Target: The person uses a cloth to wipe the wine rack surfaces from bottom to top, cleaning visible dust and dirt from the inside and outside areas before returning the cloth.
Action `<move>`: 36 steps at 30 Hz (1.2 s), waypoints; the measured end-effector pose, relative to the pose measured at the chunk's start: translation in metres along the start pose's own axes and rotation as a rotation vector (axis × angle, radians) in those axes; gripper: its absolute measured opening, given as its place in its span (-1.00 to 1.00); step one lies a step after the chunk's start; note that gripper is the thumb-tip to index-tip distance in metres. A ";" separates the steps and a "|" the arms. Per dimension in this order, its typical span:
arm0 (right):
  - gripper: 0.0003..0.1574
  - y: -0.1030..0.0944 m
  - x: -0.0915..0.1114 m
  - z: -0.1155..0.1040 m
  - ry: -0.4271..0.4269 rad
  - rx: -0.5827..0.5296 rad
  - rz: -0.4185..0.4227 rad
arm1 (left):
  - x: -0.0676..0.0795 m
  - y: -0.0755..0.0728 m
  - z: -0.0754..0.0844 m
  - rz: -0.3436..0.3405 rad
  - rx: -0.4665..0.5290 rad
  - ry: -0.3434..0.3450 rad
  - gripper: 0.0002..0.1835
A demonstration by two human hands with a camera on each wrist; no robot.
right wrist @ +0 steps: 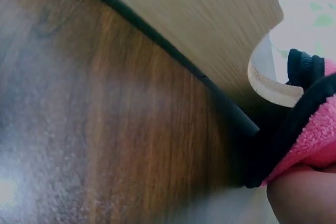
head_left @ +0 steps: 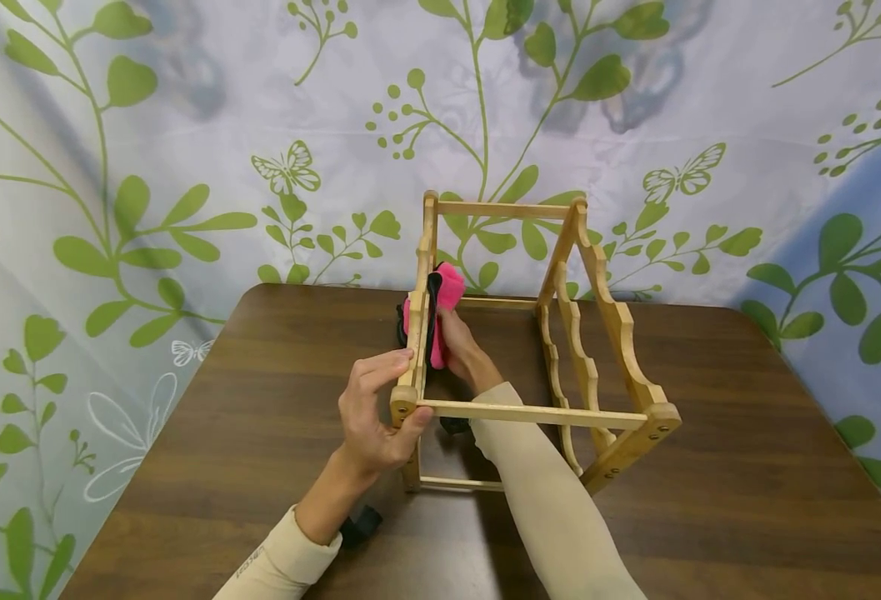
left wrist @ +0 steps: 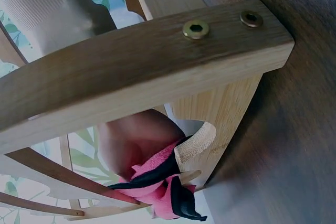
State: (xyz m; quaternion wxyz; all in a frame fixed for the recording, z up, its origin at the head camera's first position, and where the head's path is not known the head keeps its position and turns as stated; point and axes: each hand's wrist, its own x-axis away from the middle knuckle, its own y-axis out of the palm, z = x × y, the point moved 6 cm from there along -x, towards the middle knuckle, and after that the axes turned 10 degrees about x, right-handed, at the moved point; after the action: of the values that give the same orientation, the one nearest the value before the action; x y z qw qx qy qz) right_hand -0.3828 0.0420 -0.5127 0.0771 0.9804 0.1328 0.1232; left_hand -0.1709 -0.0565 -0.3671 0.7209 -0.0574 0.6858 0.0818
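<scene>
A light wooden rack (head_left: 530,412) with scalloped rails stands on the table. My left hand (head_left: 376,408) grips its near left corner post, thumb on the front bar and fingers on the side rail. Inside the frame, my right hand (head_left: 458,342) holds a pink cloth (head_left: 449,287) with black edging against the left side rails. Part of the cloth sticks out on the rail's outer side. In the left wrist view, the bunched cloth (left wrist: 157,187) wraps over a scalloped rail. The right wrist view shows the cloth (right wrist: 315,135) beside a curved notch in the wood (right wrist: 210,19).
The rack stands on a dark brown wooden table (head_left: 275,358). Behind it hangs a pale curtain (head_left: 207,150) printed with green leaves and butterflies. The rack's right-hand scalloped rails (head_left: 583,358) rise to the right of my right forearm.
</scene>
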 end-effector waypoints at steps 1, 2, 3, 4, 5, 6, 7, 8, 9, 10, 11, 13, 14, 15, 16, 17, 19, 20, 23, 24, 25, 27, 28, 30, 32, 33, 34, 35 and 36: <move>-0.67 -0.002 0.000 0.001 0.006 0.040 0.022 | 0.000 0.000 0.000 0.000 0.000 -0.001 -0.45; -0.67 -0.004 0.001 0.001 0.004 0.083 0.038 | 0.001 0.001 0.000 0.000 0.000 -0.003 -0.46; -0.64 -0.005 0.002 0.001 0.001 0.123 0.042 | 0.001 0.001 0.000 0.000 -0.001 -0.004 -0.46; -0.61 -0.005 0.004 0.002 -0.003 0.162 0.048 | 0.001 0.001 0.001 0.000 -0.001 -0.007 -0.46; -0.59 -0.006 0.006 0.002 -0.001 0.199 0.057 | 0.001 0.001 0.001 0.001 -0.001 -0.009 -0.46; -0.58 -0.006 0.009 0.002 -0.005 0.238 0.061 | 0.001 0.001 0.001 0.002 -0.002 -0.011 -0.46; -0.57 -0.006 0.012 0.002 -0.007 0.283 0.069 | 0.001 0.001 0.000 0.003 -0.002 -0.014 -0.46; -0.56 -0.005 0.014 0.002 -0.010 0.324 0.075 | 0.001 0.001 0.000 0.005 -0.003 -0.015 -0.46; -0.56 -0.004 0.017 0.002 -0.012 0.362 0.079 | 0.001 0.000 0.000 0.006 -0.002 -0.016 -0.46; -0.56 -0.003 0.021 0.002 -0.016 0.398 0.087 | 0.001 0.000 0.000 0.008 -0.002 -0.017 -0.46; -0.56 -0.002 0.023 0.001 -0.021 0.432 0.096 | 0.001 0.000 -0.001 0.010 0.000 -0.018 -0.46; -0.57 0.000 0.028 0.000 -0.033 0.484 0.112 | 0.001 -0.001 -0.001 0.011 0.002 -0.020 -0.46; -0.58 0.001 0.030 0.000 -0.038 0.498 0.116 | 0.001 -0.001 -0.001 0.012 0.001 -0.021 -0.46; -0.60 0.002 0.032 -0.001 -0.042 0.508 0.124 | 0.001 -0.001 -0.001 0.012 0.000 -0.022 -0.46; -0.62 0.002 0.034 -0.001 -0.046 0.517 0.133 | 0.001 -0.001 -0.002 0.011 -0.002 -0.022 -0.46; -0.64 0.002 0.036 -0.002 -0.049 0.531 0.140 | 0.001 -0.001 -0.002 0.010 -0.004 -0.022 -0.46; -0.68 0.002 0.040 -0.003 -0.057 0.559 0.152 | 0.001 -0.001 -0.001 0.010 -0.011 -0.023 -0.46; -0.71 0.001 0.041 -0.004 -0.066 0.576 0.158 | 0.002 -0.001 -0.001 0.010 -0.013 -0.023 -0.46; -0.78 -0.001 0.048 -0.007 -0.105 0.620 0.177 | 0.002 0.000 -0.001 0.009 -0.015 -0.026 -0.46; -0.79 -0.001 0.050 -0.008 -0.125 0.635 0.180 | 0.002 0.000 -0.001 0.009 -0.013 -0.028 -0.46; -0.80 -0.001 0.053 -0.010 -0.145 0.652 0.185 | 0.002 0.001 -0.001 0.009 -0.012 -0.028 -0.46; -0.81 -0.002 0.060 -0.012 -0.177 0.692 0.188 | 0.002 0.001 0.000 0.012 -0.011 -0.027 -0.46; -0.81 -0.003 0.064 -0.013 -0.192 0.716 0.186 | 0.002 0.001 0.000 0.014 -0.010 -0.026 -0.46; -0.80 -0.003 0.071 -0.015 -0.196 0.761 0.175 | 0.002 0.001 0.000 0.018 -0.010 -0.024 -0.45; -0.80 -0.003 0.078 -0.015 -0.173 0.784 0.140 | 0.001 0.002 0.001 0.021 -0.011 -0.022 -0.45; -0.79 -0.002 0.081 -0.015 -0.161 0.793 0.110 | 0.001 0.002 0.001 0.021 -0.011 -0.022 -0.45; -0.79 -0.001 0.084 -0.014 -0.146 0.796 0.076 | 0.001 0.002 0.001 0.022 -0.013 -0.021 -0.45; -0.79 0.001 0.087 -0.013 -0.137 0.796 0.037 | 0.001 0.002 0.001 0.025 -0.016 -0.020 -0.45; -0.78 0.003 0.090 -0.013 -0.135 0.797 -0.001 | 0.001 0.002 0.001 0.026 -0.018 -0.020 -0.45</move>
State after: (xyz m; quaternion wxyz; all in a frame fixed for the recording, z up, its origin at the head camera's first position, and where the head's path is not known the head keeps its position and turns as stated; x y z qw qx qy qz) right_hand -0.3018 0.0658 -0.4801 -0.3007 0.9393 0.1654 -0.0026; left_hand -0.1706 -0.0548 -0.3681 0.7260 -0.0540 0.6786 0.0979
